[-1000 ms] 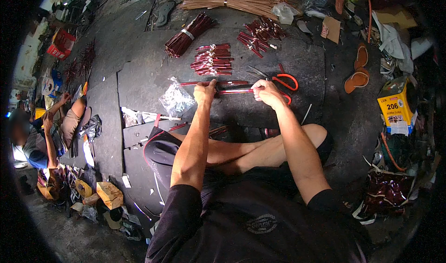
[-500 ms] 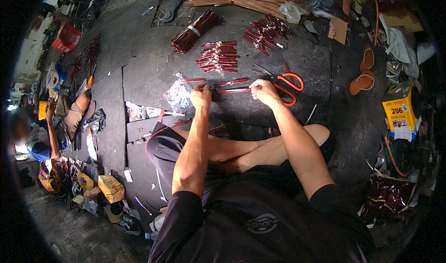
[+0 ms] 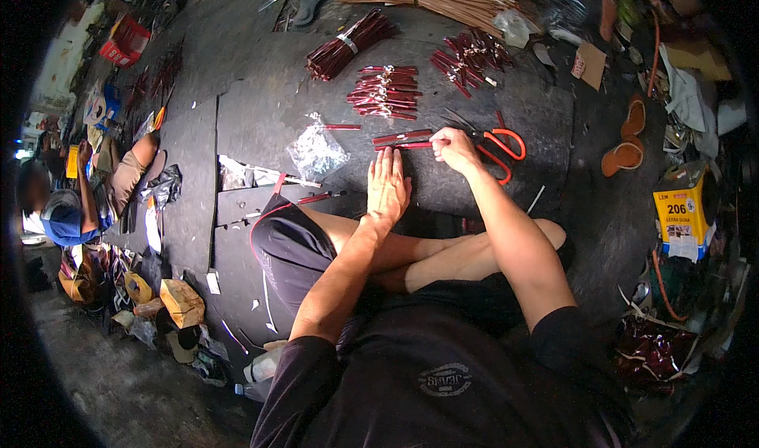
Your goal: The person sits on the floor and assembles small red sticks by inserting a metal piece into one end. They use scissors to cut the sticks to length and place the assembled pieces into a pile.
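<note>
Dark floor mat (image 3: 261, 124) carries red stick bundles (image 3: 385, 92); orange-handled scissors (image 3: 500, 149); clear plastic bag (image 3: 316, 152)

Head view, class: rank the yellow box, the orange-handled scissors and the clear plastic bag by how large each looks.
1. Yellow box, largest.
2 and 3. Clear plastic bag and orange-handled scissors look about alike, so I won't rank them. The box lies near the rim, where the fisheye bends shapes, so its lead is unsure.
</note>
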